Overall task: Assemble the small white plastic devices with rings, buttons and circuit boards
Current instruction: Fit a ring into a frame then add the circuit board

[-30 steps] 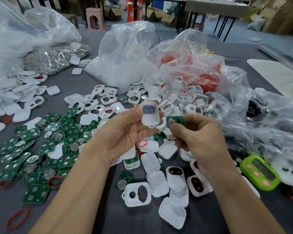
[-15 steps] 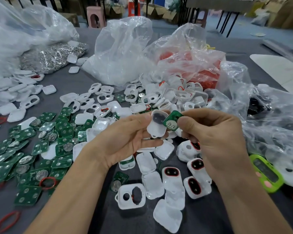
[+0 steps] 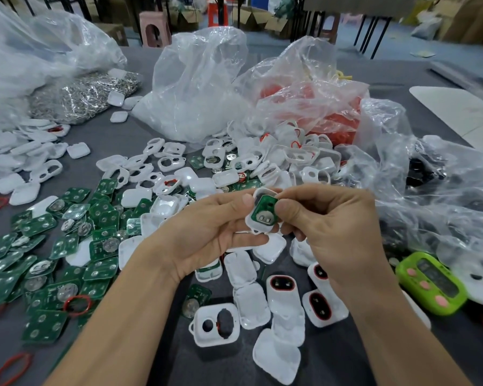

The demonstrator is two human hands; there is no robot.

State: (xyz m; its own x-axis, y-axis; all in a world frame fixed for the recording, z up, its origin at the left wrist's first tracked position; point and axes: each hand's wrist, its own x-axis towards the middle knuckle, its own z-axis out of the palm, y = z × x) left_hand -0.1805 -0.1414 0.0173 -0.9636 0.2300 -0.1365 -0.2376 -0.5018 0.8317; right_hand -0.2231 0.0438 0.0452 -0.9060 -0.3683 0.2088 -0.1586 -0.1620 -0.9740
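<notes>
White devices (image 3: 281, 300) with red-ringed dark buttons lie nearest on the grey table (image 3: 207, 366). Above them the left hand (image 3: 207, 232) grips an open white shell (image 3: 251, 222) between its thumb and curled fingers, and a green circuit board (image 3: 264, 211) sits inside it. The right hand (image 3: 332, 227) pinches the board's right edge with thumb and forefinger. Beyond lie loose shells (image 3: 299, 157), then clear plastic bags (image 3: 195, 87).
</notes>
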